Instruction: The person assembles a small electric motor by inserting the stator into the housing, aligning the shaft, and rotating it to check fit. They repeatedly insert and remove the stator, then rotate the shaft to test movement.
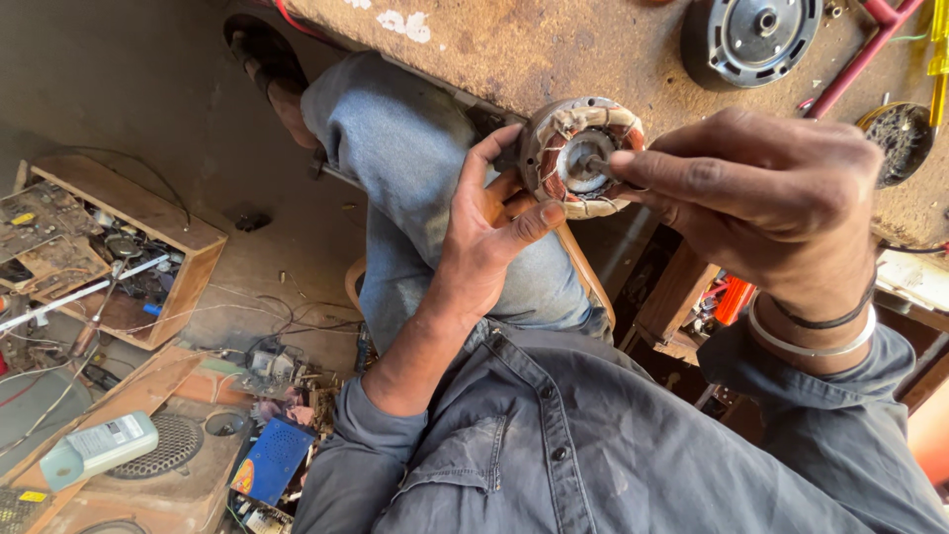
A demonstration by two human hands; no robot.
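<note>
My left hand [489,232] grips a round motor stator [581,156] with copper windings and pale binding, held at the edge of the worn wooden bench [554,44]. My right hand [766,198] comes in from the right, its fingers pinched on a thin metal tool [599,166] whose tip sits in the stator's centre hole. A metal bangle and a dark band circle my right wrist. Below the hands lie my grey shirt and my jeans-clad knee.
A round grey motor cover [751,38] and a red-handled tool [860,54] lie on the bench. At left, a wooden box [148,247] of circuit boards and parts, a pale bottle [99,447], a blue box [272,460] and loose wires sit on the floor.
</note>
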